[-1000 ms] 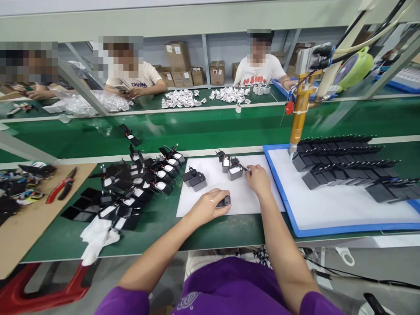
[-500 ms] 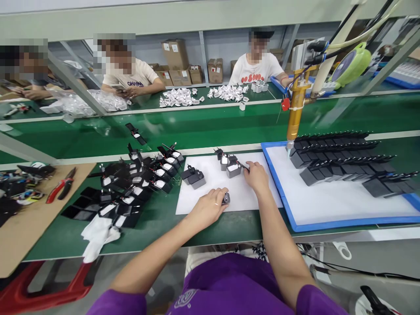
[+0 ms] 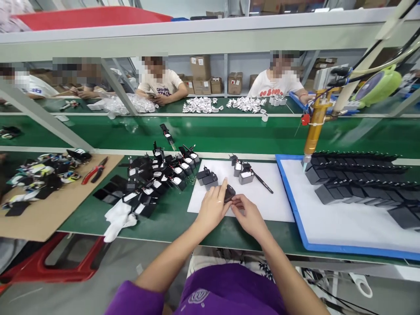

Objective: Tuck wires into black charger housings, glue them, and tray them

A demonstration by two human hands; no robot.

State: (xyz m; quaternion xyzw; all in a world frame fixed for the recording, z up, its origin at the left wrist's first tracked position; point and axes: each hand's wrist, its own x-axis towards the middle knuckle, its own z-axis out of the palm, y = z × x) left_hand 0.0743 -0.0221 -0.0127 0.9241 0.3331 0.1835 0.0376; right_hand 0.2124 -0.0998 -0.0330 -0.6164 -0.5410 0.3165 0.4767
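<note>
Over the white sheet (image 3: pixel 275 205), my left hand (image 3: pixel 212 204) grips a small black piece (image 3: pixel 229 193) with its index finger stretched out. My right hand (image 3: pixel 246 214) touches the lower right side of the same piece with its fingertips. Behind my hands stand two dark adapters (image 3: pixel 207 176) side by side on the left. To their right are adapters with white tops (image 3: pixel 246 176), and a black pen-like tool (image 3: pixel 262 181) lies slanting beside them.
Black parts (image 3: pixel 154 175) are heaped left of the sheet, near a white glove (image 3: pixel 120 218). Red-handled pliers (image 3: pixel 94 171) lie on cardboard (image 3: pixel 36 225). A blue-edged tray (image 3: pixel 303 238) holds adapter rows at right, below a yellow dispenser (image 3: pixel 314 131). People sit opposite.
The view has shifted, with the scene now lower and further right. My right hand has let go of the pen-like tool and come to the black piece in my left hand.
</note>
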